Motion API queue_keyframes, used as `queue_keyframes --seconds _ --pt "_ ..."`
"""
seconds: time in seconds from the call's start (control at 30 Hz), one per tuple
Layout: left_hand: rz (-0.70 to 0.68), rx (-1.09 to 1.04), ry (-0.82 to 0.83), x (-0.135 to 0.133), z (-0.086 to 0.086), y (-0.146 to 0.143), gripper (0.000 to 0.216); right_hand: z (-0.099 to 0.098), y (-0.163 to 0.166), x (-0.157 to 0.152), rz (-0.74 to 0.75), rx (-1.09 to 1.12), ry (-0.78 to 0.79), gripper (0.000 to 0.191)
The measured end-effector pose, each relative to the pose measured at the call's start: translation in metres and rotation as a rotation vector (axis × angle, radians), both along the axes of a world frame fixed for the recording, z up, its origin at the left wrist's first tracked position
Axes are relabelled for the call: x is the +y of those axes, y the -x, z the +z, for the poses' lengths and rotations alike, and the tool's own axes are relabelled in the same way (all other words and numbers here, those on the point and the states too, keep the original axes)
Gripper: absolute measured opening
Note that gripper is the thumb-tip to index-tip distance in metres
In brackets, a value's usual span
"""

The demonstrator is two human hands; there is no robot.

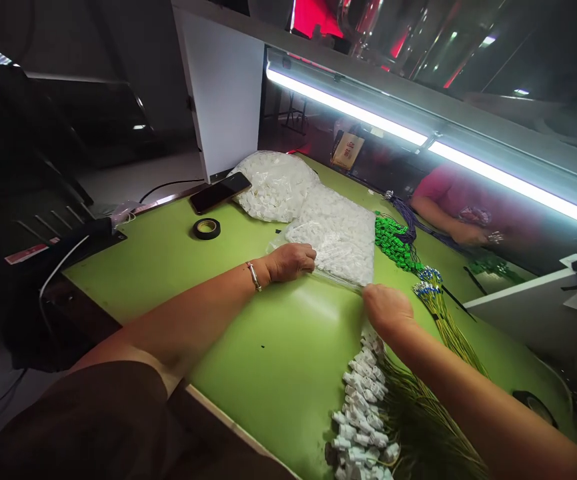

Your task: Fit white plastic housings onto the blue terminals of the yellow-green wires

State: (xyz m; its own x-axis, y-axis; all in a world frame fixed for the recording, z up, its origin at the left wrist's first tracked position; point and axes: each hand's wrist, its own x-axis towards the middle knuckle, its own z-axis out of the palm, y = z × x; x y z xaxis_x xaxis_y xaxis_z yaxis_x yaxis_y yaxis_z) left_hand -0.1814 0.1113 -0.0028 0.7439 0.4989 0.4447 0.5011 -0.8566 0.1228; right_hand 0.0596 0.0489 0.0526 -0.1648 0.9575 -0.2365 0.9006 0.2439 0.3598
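A clear plastic bag [341,230] full of small white plastic parts lies on the green tabletop [288,360]. My left hand [292,262], with a bracelet at the wrist, is closed on the near left part of the bag's edge. Closed at the near right corner of the same bag is my right hand [387,308]. The near edge of the bag runs stretched between both hands. Behind it rests a second clear bag [278,183] of white parts. White connectors [363,407] on yellow-green wires lie below my right hand, partly under the forearm.
A phone [221,192] leans by the rear bag, with a roll of black tape [207,229] before it. Green connectors [395,240] and yellow wires [451,327] lie at right. A lamp [348,107] hangs overhead. Another person's arm [443,213] shows across the table.
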Motion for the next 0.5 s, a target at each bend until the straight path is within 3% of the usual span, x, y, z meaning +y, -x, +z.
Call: queue_keyframes --seconds 0.13,0.2,0.3,0.43,0.5 --pt "0.015 -0.097 0.159 -0.001 0.001 0.001 0.016 0.017 -0.030 0.000 -0.018 -0.091 -0.013 0.025" --pt "0.078 -0.128 0.224 -0.003 0.005 -0.001 0.019 0.027 -0.043 0.002 -0.027 -0.053 -0.036 0.026" --pt "0.240 -0.154 0.205 -0.009 0.010 -0.012 0.024 0.038 -0.074 0.006 -0.117 0.066 -0.158 0.043" --pt "0.433 0.005 0.146 -0.013 0.015 -0.041 0.043 0.030 -0.129 0.008 -0.267 0.097 -0.134 0.045" --pt "0.462 0.100 0.141 -0.009 0.016 -0.056 0.038 0.016 -0.153 0.006 -0.311 0.106 -0.088 0.041"
